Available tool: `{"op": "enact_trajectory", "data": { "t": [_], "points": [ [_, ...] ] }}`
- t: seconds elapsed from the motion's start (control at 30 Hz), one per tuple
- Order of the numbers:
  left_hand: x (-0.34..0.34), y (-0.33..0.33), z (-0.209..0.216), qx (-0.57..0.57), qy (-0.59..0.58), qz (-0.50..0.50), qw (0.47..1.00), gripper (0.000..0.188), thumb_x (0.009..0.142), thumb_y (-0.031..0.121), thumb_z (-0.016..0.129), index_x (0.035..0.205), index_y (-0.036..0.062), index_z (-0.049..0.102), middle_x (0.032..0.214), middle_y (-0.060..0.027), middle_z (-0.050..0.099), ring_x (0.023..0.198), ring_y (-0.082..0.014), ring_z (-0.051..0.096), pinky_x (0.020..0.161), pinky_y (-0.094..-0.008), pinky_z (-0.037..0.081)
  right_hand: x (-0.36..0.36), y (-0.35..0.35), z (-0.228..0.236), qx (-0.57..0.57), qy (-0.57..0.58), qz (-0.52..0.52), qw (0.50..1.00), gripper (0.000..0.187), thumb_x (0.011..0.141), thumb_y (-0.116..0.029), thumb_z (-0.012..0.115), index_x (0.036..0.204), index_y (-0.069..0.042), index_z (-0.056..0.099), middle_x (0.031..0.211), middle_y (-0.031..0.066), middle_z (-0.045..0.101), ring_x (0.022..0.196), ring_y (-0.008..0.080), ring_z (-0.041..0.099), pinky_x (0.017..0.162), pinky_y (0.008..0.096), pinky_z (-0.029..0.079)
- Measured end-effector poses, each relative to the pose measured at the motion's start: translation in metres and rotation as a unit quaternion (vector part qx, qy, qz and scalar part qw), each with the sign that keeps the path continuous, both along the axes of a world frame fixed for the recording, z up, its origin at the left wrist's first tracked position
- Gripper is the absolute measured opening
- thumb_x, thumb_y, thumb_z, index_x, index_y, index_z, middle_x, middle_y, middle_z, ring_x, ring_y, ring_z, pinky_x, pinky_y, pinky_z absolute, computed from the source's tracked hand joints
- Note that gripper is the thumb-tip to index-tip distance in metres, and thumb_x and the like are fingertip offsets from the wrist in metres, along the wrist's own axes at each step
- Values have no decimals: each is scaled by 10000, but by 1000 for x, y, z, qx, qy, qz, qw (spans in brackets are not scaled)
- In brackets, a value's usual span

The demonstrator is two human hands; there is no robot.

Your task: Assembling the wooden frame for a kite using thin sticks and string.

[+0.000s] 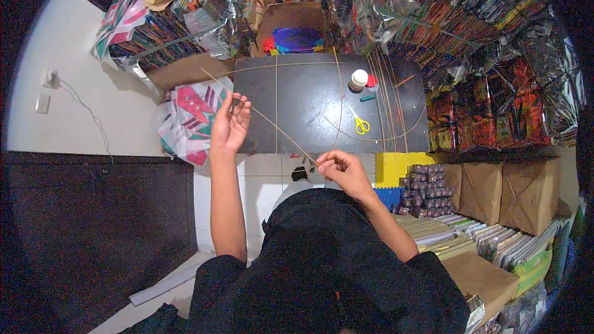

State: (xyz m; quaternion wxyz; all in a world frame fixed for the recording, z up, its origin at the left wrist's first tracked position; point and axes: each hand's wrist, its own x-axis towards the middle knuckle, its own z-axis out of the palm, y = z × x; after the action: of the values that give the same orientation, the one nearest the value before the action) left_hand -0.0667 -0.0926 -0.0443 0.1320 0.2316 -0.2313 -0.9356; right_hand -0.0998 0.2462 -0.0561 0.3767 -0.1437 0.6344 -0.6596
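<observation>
A long, thin tan stick (278, 128), like a bamboo strip, slants across the near side of the black table (257, 120). Its lower right end is pinched between the thumb and fingers of my right hand (344, 172), just off the table's near edge. My left hand (232, 122), palm turned up, has its fingertips curled at the stick near the upper left end. Other thin sticks (387, 102) lie lengthwise on the right part of the table. A straight stick (276, 89) and a curved stick (340, 96) lie nearer the middle.
On the table are yellow scissors (361, 125), a white-lidded jar (358, 78), a red piece (372, 81) and a small green item (367, 98). Plastic-wrapped stacks (470, 6) crowd the back and right. Cardboard boxes (526, 195) stand at right, a dark panel (99, 235) at left.
</observation>
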Motion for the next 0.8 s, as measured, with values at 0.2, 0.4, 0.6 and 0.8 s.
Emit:
{"op": "enact_trajectory", "data": {
  "t": [0.2,0.4,0.6,0.8],
  "points": [
    [4,-3,-4,3,14,-6,1000,201,1029,246,564,1010,56,626,939,-115,710,800,-199,732,668,-292,650,0,1,0,-1,-2,4,1000,175,876,-86,719,1042,-40,691,850,-23,660,751,38,573,689,217,475],
    [6,-5,-5,6,2,-11,1000,192,1009,250,607,969,67,647,904,-76,709,811,-190,725,673,-272,634,1,1,3,-2,-5,5,1000,177,875,-84,719,1045,-42,694,853,-22,662,766,43,582,700,220,480],
    [8,-2,-3,12,-1,6,1000,214,1023,253,573,1077,53,628,981,-118,713,783,-188,728,679,-290,647,2,1,-3,-4,-1,9,1000,183,874,-87,722,1050,-43,695,862,-15,670,773,47,590,712,226,488],
    [11,3,8,-38,-4,-20,999,411,1027,302,560,1334,32,518,1185,-156,674,817,-158,717,658,-249,619,3,2,-3,-6,5,10,1000,188,878,-92,723,1055,-39,694,865,-13,670,776,50,591,727,233,497]
  ]
}}
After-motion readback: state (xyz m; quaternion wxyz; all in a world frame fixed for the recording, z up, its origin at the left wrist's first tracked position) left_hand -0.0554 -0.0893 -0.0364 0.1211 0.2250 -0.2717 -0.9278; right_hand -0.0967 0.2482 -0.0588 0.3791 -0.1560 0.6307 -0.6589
